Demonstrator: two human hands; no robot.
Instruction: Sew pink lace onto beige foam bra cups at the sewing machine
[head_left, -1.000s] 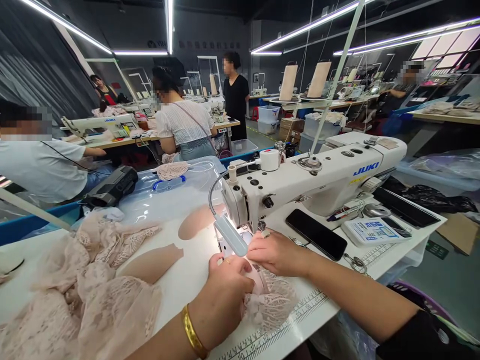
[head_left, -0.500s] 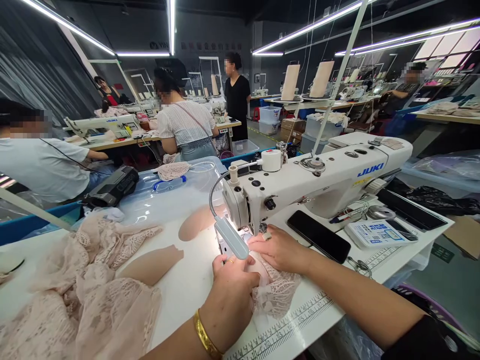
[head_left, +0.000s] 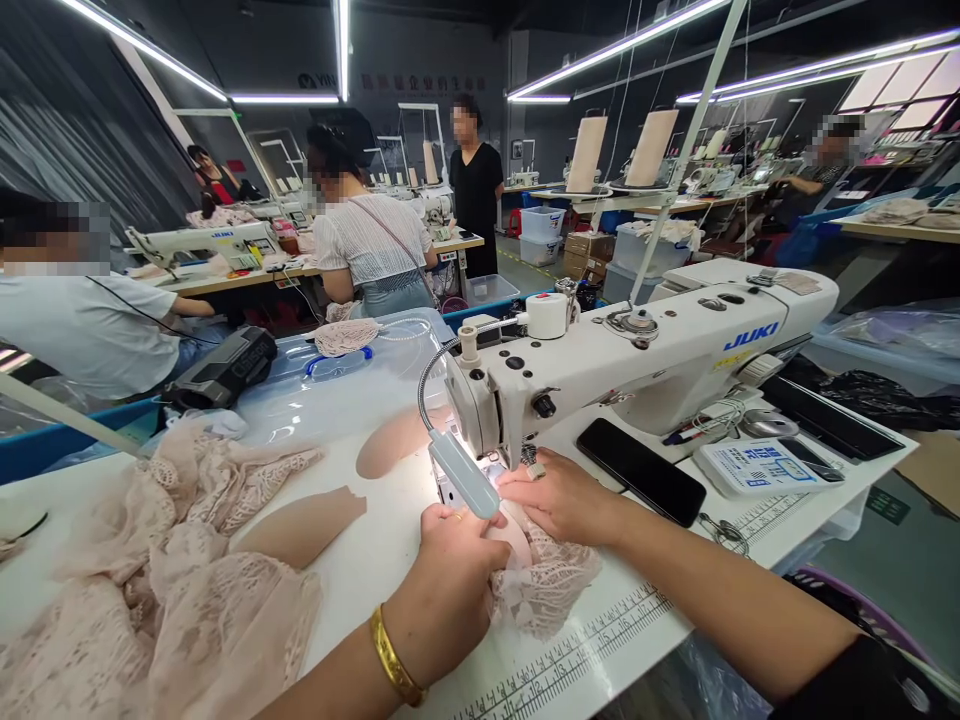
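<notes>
Pale pink lace fabric (head_left: 553, 590) lies under the head of a white JUKI sewing machine (head_left: 637, 355), hanging over the front of the bed. My left hand (head_left: 459, 575), with a gold bangle at the wrist, pinches the fabric's left edge between thumb and fingers. Close to the needle area, my right hand (head_left: 559, 497) has its fingers gathered on the same fabric. A small lamp (head_left: 466, 478) on a bendy neck lights the spot and hides part of the stitching area and some left fingertips.
To the left lie a heap of lace (head_left: 217, 600) and beige cup-shaped pieces (head_left: 304, 527). Right of my hands are a black phone (head_left: 641, 470) and a white box (head_left: 765, 467). A printed ruler (head_left: 570, 660) runs along the table front. Several people sit or stand beyond.
My left hand has shifted slightly left and up, with more of the fabric's smooth pink part showing beside it. The right hand stays near the needle. The view has moved slightly.
</notes>
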